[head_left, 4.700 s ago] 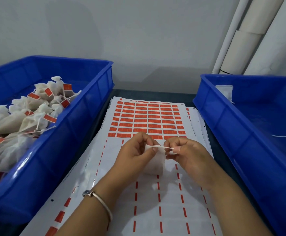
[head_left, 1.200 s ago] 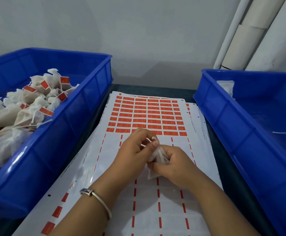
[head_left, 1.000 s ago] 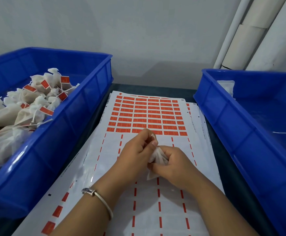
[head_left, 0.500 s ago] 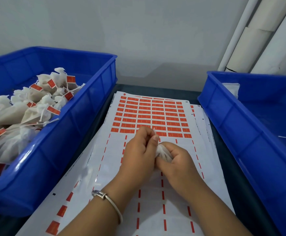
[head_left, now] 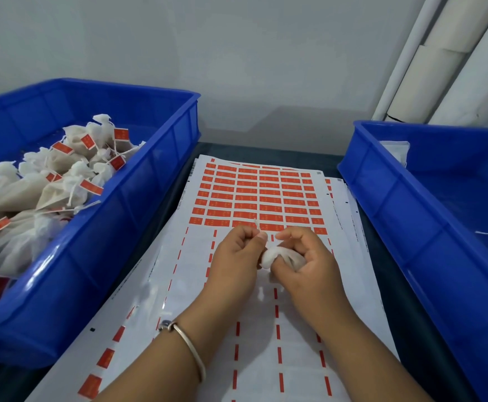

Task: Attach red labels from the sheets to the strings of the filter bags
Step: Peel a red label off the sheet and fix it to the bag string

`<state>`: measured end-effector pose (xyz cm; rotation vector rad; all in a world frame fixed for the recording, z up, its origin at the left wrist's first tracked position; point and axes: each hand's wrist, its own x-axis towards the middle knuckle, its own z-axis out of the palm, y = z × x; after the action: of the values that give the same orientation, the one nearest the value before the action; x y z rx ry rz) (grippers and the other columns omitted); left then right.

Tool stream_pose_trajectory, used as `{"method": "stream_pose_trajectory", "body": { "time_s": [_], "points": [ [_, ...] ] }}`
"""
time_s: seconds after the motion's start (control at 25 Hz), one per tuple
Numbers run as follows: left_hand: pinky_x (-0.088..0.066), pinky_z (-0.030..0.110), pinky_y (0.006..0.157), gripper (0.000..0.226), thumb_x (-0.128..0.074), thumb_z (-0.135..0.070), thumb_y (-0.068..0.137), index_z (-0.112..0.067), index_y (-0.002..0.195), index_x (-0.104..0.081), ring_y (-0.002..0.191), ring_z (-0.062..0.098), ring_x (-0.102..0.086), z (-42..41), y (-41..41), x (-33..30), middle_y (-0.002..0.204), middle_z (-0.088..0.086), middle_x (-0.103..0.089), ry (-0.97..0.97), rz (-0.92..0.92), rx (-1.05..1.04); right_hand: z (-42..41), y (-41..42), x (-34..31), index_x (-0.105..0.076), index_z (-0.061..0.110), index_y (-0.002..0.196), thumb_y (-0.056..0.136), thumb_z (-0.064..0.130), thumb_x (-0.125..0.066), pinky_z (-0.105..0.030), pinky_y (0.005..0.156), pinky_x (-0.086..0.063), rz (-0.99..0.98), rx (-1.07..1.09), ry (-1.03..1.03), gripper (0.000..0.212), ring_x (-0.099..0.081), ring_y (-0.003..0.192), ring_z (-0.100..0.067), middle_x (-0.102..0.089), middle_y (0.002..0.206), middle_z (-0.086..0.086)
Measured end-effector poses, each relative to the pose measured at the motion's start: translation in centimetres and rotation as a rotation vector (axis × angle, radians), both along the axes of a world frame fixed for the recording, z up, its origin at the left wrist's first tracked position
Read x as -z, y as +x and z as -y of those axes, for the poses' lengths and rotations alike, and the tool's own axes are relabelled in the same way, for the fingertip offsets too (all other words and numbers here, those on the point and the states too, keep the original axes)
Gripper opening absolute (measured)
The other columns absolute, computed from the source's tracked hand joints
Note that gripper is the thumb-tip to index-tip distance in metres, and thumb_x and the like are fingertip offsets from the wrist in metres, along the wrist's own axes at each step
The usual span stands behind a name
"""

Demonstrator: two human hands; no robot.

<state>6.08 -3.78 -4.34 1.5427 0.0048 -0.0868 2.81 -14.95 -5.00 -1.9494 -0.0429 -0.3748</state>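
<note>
Over the near, stripped part of the label sheet (head_left: 266,329), the left hand (head_left: 237,256) is curled with thumb and forefinger pinching the string (head_left: 256,223), whose free end pokes up past the knuckles, while the right hand (head_left: 303,259) has its fingers curled round the bunched white filter bag (head_left: 277,256) just above the paper. To my eye this is the readying step: no label is on this string yet, so the next move calls for freeing one hand to peel a red label (head_left: 269,217) from the full rows just beyond the knuckles and folding it over the string. Finished, tagged bags fill the left bin (head_left: 138,204), and the right bin (head_left: 411,216) on the bench holds a few loose ones.
</note>
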Motion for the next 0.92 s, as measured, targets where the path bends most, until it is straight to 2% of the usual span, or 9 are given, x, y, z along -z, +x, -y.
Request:
{"method": "stream_pose_trajectory", "body": {
  "time_s": [0.16, 0.28, 0.36, 0.44, 0.56, 0.64, 0.72, 0.8, 0.92],
  "points": [
    [-0.042, 0.006, 0.05, 0.017, -0.05, -0.025, 0.095, -0.024, 0.079, -0.057, 0.06, -0.006, -0.057, 0.0, -0.2, 0.1, 0.062, -0.019, -0.059, 0.039, 0.11, -0.031, -0.1, 0.0, 0.0, -0.054, 0.048, 0.087, 0.082, 0.02, -0.071, 0.006, 0.063, -0.038, 0.046, 0.034, -0.059, 0.033, -0.049, 0.092, 0.023, -0.054, 0.083, 0.04],
    [-0.041, 0.006, 0.05, 0.019, -0.049, -0.024, 0.095, -0.023, 0.079, -0.057, 0.058, -0.007, -0.056, 0.1, -0.1, 0.1, 0.06, -0.019, -0.058, 0.028, 0.099, -0.042, -0.4, -0.1, 0.1, -0.06, 0.039, 0.1, 0.082, 0.027, -0.07, 0.011, 0.069, -0.03, 0.117, 0.078, -0.156, 0.025, -0.051, 0.087, 0.025, -0.049, 0.095, 0.039],
    [-0.042, 0.007, 0.049, 0.02, -0.048, -0.027, 0.095, -0.021, 0.08, -0.058, 0.056, -0.004, -0.056, 0.1, 0.1, 0.2, 0.059, -0.017, -0.058, 0.005, 0.046, -0.05, -0.5, -0.1, 0.3, -0.067, 0.027, 0.108, 0.079, 0.036, -0.063, 0.013, 0.071, -0.027, 0.159, 0.1, -0.196, 0.031, -0.051, 0.08, 0.023, -0.053, 0.101, 0.03],
    [-0.045, 0.008, 0.05, 0.021, -0.048, -0.03, 0.095, -0.021, 0.079, -0.06, 0.057, 0.001, -0.058, 0.1, 0.2, 0.1, 0.058, -0.015, -0.059, -0.026, -0.018, -0.057, -0.5, -0.1, 0.3, -0.07, 0.019, 0.11, 0.076, 0.039, -0.057, 0.013, 0.07, -0.028, 0.19, 0.104, -0.218, 0.041, -0.048, 0.084, 0.02, -0.056, 0.102, 0.021],
    [-0.051, 0.013, 0.056, 0.022, -0.05, -0.031, 0.094, -0.023, 0.077, -0.061, 0.065, 0.012, -0.06, 0.1, 0.4, 0.1, 0.056, -0.012, -0.06, -0.071, -0.093, -0.062, -0.4, 0.0, 0.5, -0.071, 0.016, 0.106, 0.079, 0.034, -0.061, 0.009, 0.064, -0.033, 0.2, 0.126, -0.256, 0.034, -0.049, 0.082, 0.016, -0.057, 0.098, 0.018],
    [-0.051, 0.014, 0.057, 0.022, -0.05, -0.031, 0.094, -0.023, 0.077, -0.061, 0.061, 0.01, -0.057, 0.1, 0.4, 0.1, 0.052, -0.013, -0.058, -0.073, -0.094, -0.055, -0.3, 0.1, 0.7, -0.07, 0.02, 0.103, 0.083, 0.027, -0.065, 0.004, 0.066, -0.033, 0.182, 0.139, -0.268, 0.022, -0.051, 0.08, 0.012, -0.057, 0.096, 0.019],
    [-0.05, 0.015, 0.058, 0.018, -0.052, -0.031, 0.093, -0.023, 0.08, -0.061, 0.058, 0.007, -0.055, 0.1, 0.4, 0.0, 0.054, -0.013, -0.059, -0.068, -0.089, -0.043, -0.2, 0.1, 0.6, -0.062, 0.032, 0.097, 0.086, 0.03, -0.062, 0.003, 0.066, -0.034, 0.117, 0.139, -0.231, 0.012, -0.052, 0.079, 0.009, -0.055, 0.092, 0.027],
    [-0.051, 0.018, 0.063, 0.003, -0.058, -0.027, 0.09, -0.028, 0.089, -0.06, 0.06, 0.009, -0.056, -0.1, 0.4, -0.1, 0.06, -0.012, -0.062, -0.09, -0.064, -0.003, -0.1, 0.2, 0.2, -0.051, 0.043, 0.089, 0.088, 0.034, -0.059, 0.003, 0.063, -0.039, 0.032, 0.132, -0.142, 0.012, -0.054, 0.081, 0.007, -0.051, 0.088, 0.032],
    [-0.05, 0.012, 0.063, 0.037, -0.069, -0.015, 0.082, -0.04, 0.102, -0.051, 0.073, 0.006, -0.064, -0.3, 0.0, -0.2, 0.076, -0.017, -0.064, -0.053, 0.055, 0.19, 0.5, 0.6, 0.0, -0.051, 0.04, 0.085, 0.09, 0.03, -0.057, -0.008, 0.066, -0.043, -0.028, 0.147, -0.045, 0.013, -0.059, 0.083, -0.004, -0.058, 0.088, 0.023]
  ]
}}
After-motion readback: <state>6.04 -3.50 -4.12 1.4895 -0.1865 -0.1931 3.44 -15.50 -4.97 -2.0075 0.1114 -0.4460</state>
